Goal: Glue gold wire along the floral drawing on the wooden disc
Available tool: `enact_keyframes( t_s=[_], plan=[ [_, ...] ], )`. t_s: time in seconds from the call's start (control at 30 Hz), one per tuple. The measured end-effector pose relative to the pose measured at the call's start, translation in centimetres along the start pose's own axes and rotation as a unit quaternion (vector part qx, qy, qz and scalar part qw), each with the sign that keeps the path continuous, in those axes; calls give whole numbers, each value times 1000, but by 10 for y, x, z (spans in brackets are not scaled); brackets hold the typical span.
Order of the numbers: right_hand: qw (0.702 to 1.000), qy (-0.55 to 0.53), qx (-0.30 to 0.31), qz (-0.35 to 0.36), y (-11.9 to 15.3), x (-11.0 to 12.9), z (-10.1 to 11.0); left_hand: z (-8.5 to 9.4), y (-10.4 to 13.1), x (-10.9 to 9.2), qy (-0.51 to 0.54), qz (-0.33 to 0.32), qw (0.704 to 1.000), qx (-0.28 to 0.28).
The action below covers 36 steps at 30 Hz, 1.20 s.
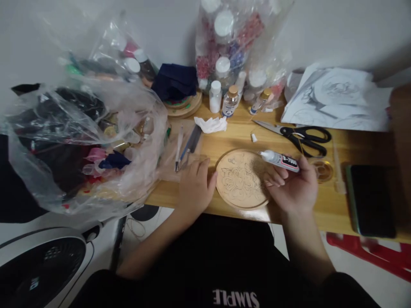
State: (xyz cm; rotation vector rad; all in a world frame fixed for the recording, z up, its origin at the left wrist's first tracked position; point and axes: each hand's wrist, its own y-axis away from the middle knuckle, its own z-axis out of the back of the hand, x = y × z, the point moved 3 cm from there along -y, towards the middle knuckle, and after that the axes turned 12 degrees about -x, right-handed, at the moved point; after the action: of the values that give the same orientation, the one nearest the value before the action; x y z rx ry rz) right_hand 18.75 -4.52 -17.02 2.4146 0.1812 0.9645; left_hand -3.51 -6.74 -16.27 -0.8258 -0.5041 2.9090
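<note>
A round wooden plate (242, 182) with a line drawing on its face lies near the front edge of the table. My right hand (293, 188) is closed around a glue tube (278, 161) marked B-7000, its nozzle pointing left above the plate's upper right rim. My left hand (196, 186) lies flat on the table just left of the plate, fingers stretched out, thumb close to the rim; whether it touches cannot be made out. A small white cap (254, 137) rests on the table behind the plate.
Black-handled scissors (290, 132) lie behind my right hand, with a phone (370, 201) farther right. Small bottles (230, 102), a crumpled tissue (211, 124) and paper sheets (337, 98) stand or lie at the back. A plastic bag (141, 107) of supplies fills the left.
</note>
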Motion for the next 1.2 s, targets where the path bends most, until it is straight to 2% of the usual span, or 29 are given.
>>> enact_keyframes(
  t_s=[0.1,0.17,0.27,0.4,0.57,0.73,0.83,0.97,1.2],
  plan=[
    [1000,9,6,-4,-3,-1,0,-6,-7,1,-26,25,997,62],
    [1000,14,0,0,-3,-4,-1,-9,-10,-4,19,54,995,86],
    [999,21,-14,28,-2,-7,-1,-9,-11,-8,134,125,980,76],
    [998,26,-28,60,1,-9,3,-8,-8,-9,287,221,929,77],
    [996,12,-35,76,2,-10,4,-7,-6,-9,354,321,874,92],
    [994,-24,-57,90,2,-12,5,-3,-13,-6,447,395,792,132],
    [992,-32,-68,97,3,-12,5,-3,-20,-2,466,410,773,134],
    [993,-24,-71,93,4,-10,4,-10,-27,0,467,429,765,108],
    [997,-13,-55,53,3,-4,2,-26,-29,-17,493,407,759,128]
  ],
)
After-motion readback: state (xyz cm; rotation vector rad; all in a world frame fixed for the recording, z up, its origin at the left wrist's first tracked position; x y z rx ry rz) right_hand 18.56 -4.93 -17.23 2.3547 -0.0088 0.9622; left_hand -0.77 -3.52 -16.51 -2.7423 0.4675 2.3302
